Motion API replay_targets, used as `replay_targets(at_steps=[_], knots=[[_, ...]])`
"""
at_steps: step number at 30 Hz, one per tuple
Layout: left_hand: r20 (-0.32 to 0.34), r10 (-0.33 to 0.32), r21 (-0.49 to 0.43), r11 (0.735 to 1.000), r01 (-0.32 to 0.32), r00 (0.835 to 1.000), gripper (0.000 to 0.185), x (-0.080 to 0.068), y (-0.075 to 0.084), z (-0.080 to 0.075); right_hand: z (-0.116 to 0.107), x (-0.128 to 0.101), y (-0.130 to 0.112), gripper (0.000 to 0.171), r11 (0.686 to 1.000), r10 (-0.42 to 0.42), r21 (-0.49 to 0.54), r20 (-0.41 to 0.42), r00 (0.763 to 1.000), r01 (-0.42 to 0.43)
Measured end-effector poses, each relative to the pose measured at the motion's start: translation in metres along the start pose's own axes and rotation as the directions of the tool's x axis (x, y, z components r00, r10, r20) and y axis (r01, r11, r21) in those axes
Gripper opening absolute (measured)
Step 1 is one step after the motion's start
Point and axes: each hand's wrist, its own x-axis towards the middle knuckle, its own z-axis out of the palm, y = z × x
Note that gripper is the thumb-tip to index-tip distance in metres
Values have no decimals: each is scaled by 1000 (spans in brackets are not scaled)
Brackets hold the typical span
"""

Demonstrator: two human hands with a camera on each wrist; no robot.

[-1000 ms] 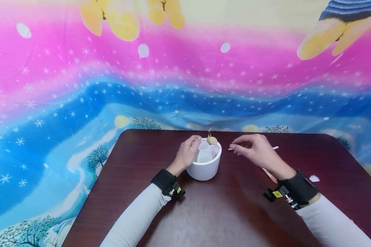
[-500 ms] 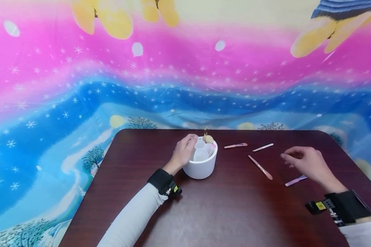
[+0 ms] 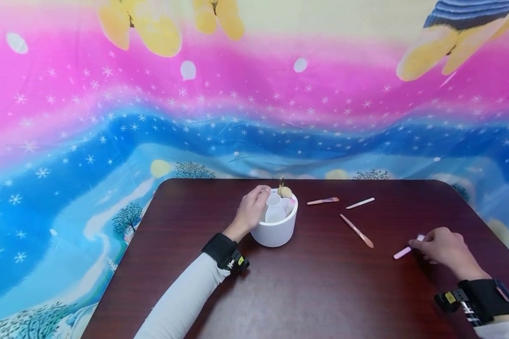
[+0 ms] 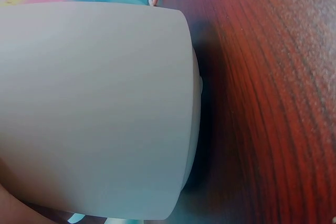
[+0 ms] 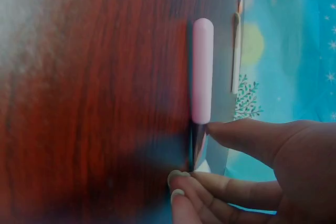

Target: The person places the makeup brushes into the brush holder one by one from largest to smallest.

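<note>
three loose brushes (image 3: 357, 230) lie on the dark wooden table (image 3: 314, 292); a colourful starry cloth (image 3: 110, 117) hangs behind.

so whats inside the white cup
The white cup, gripped by the left hand, holds round white dividers, a tan brush head and something pink. Its bottom and the brush handles are hidden.

A: What can't we see of the pink brush (image 3: 403, 253)?
B: Its bristle end, hidden under the right hand (image 3: 445, 249).
A: And the white holder (image 3: 275, 229)?
B: The left wrist view cuts it off, and its small contents are too tiny to identify.
</note>
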Motion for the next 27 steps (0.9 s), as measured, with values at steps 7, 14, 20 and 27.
replay_targets(at_steps=[7,14,20,27], knots=[[1,-11,-1,1000,11,1000,54,0,0,0,3,6,-7,27,1000,-25,10,36,999,25],[-4,3,-10,1000,-3,1000,52,-2,1,-1,12,14,-28,26,996,-77,-46,-3,997,77],[1,10,-5,1000,-10,1000,53,-1,-2,-1,7,12,-59,26,976,-210,-71,-91,974,203],[-7,11,2,1000,-11,1000,51,0,-2,0,-11,2,-117,19,928,-370,-33,-194,908,371]])
